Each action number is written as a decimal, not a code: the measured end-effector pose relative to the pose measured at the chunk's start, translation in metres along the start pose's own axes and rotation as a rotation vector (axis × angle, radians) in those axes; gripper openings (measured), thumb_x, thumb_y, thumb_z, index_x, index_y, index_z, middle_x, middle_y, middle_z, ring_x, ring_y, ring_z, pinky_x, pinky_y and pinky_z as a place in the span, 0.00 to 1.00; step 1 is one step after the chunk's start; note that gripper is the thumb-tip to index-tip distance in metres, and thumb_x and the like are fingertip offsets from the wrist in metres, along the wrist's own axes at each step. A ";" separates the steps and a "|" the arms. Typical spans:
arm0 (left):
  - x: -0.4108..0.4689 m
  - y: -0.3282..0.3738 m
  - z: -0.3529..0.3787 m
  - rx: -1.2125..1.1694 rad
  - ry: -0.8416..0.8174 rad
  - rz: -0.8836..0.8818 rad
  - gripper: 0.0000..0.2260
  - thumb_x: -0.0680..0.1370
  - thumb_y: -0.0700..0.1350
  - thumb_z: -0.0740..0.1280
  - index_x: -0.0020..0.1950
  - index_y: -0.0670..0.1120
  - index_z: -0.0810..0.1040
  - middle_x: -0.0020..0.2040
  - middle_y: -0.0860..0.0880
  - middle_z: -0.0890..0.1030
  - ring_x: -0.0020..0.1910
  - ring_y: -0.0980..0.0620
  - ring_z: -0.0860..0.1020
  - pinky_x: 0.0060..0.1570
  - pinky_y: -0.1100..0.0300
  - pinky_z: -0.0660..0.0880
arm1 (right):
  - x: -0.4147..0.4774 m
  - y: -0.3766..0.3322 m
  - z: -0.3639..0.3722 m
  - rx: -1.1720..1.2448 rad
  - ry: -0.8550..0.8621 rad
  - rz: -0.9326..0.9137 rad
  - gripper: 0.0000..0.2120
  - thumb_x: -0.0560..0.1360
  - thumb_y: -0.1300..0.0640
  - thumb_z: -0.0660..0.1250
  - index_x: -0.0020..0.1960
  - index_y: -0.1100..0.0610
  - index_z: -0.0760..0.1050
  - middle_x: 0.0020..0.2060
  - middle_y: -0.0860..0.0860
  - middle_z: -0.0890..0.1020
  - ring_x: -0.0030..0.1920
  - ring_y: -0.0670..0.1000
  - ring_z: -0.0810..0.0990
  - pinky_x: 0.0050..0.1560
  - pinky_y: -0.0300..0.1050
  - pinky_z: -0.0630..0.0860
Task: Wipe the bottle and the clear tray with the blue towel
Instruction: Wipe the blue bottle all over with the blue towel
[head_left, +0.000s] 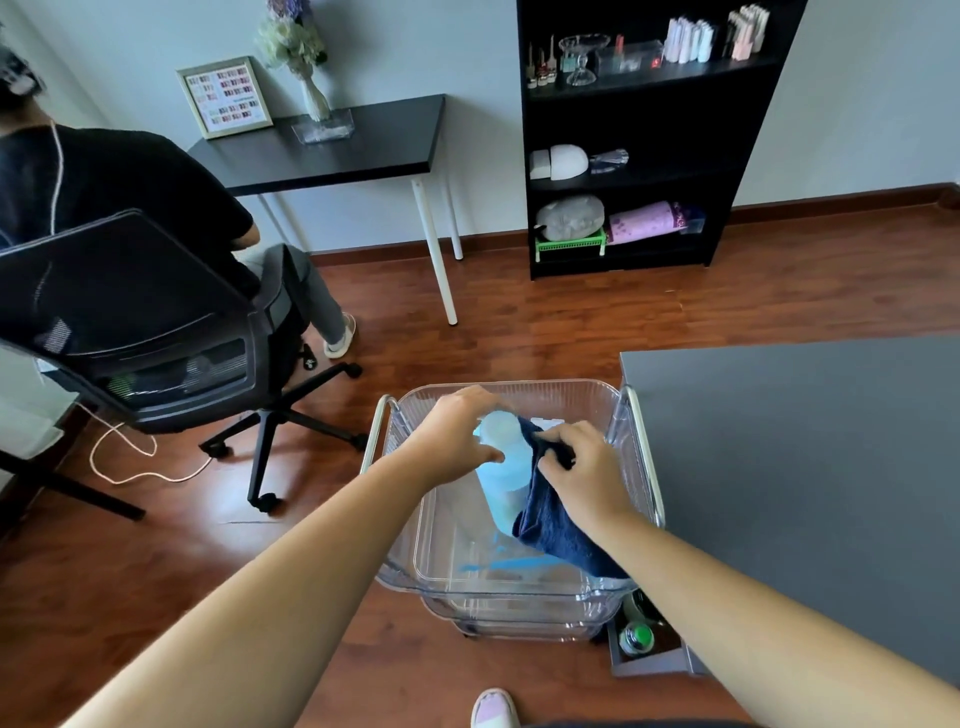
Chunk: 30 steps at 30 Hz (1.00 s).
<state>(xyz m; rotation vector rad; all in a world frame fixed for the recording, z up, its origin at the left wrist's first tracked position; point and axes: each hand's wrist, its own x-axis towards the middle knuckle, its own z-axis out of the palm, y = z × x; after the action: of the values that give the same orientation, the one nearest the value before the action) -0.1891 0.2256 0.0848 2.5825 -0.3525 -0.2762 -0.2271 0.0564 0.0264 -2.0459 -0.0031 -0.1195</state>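
A pale blue bottle stands upright inside the clear tray, the top tier of a small cart. My left hand grips the bottle near its top from the left. My right hand holds the dark blue towel pressed against the bottle's right side; the towel hangs down into the tray. The bottle's lower right side is hidden by the towel.
A grey table lies directly right of the cart, with an open drawer holding cans below it. A person sits in a black office chair at the left, with a cable on the floor. A black desk and a black shelf stand by the far wall.
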 end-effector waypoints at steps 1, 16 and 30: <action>-0.001 0.000 -0.001 -0.014 -0.003 0.000 0.24 0.68 0.42 0.77 0.62 0.52 0.77 0.58 0.51 0.75 0.54 0.54 0.74 0.49 0.63 0.75 | 0.007 -0.001 -0.005 -0.018 -0.005 0.009 0.09 0.70 0.69 0.66 0.47 0.60 0.81 0.43 0.52 0.77 0.43 0.47 0.76 0.43 0.25 0.66; -0.004 0.001 0.003 0.020 0.121 -0.074 0.22 0.65 0.47 0.79 0.56 0.47 0.79 0.50 0.50 0.80 0.48 0.52 0.77 0.48 0.59 0.75 | 0.037 -0.006 0.001 -0.129 -0.142 0.012 0.15 0.75 0.64 0.61 0.56 0.55 0.81 0.48 0.55 0.78 0.50 0.53 0.76 0.47 0.37 0.66; -0.003 0.008 0.011 0.039 0.114 -0.071 0.24 0.70 0.48 0.75 0.65 0.48 0.76 0.58 0.47 0.78 0.59 0.46 0.73 0.57 0.50 0.74 | 0.004 0.013 0.030 0.114 -0.166 0.149 0.20 0.81 0.55 0.53 0.71 0.43 0.65 0.55 0.51 0.71 0.50 0.42 0.74 0.50 0.25 0.66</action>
<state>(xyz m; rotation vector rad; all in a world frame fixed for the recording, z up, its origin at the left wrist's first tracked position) -0.1963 0.2145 0.0806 2.6391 -0.2269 -0.1476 -0.2198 0.0770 0.0010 -1.9294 0.0378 0.1404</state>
